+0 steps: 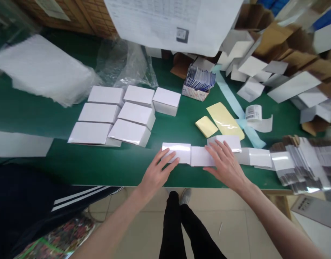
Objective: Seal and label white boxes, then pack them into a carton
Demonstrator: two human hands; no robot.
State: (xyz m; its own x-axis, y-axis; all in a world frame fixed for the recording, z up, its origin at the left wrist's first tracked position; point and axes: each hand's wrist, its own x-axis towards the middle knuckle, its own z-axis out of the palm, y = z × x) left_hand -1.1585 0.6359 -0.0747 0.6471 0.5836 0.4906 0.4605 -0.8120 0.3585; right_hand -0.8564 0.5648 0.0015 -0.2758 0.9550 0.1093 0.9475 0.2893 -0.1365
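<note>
My left hand [159, 168] rests with fingers spread on the near left part of a closed white box [180, 151] at the table's front. Touching that box on its right is a second white box [200, 157]. My right hand [225, 163] lies over the right end of this second box, fingers apart, its fingertips reaching a third white box [230, 142] just behind. Part of the second box is hidden under my palm. Further right, flattened white cartons [259, 157] lie in a row, overlapping one another.
Several white boxes [99, 112] stand in rows at left. Behind are a box of packets [199, 82], yellow sheets [226, 120], a label roll [253, 113] and a printed sheet [176, 21]. Folded cartons [300, 163] fill the right edge. A person's dark sleeve [33, 201] is at left.
</note>
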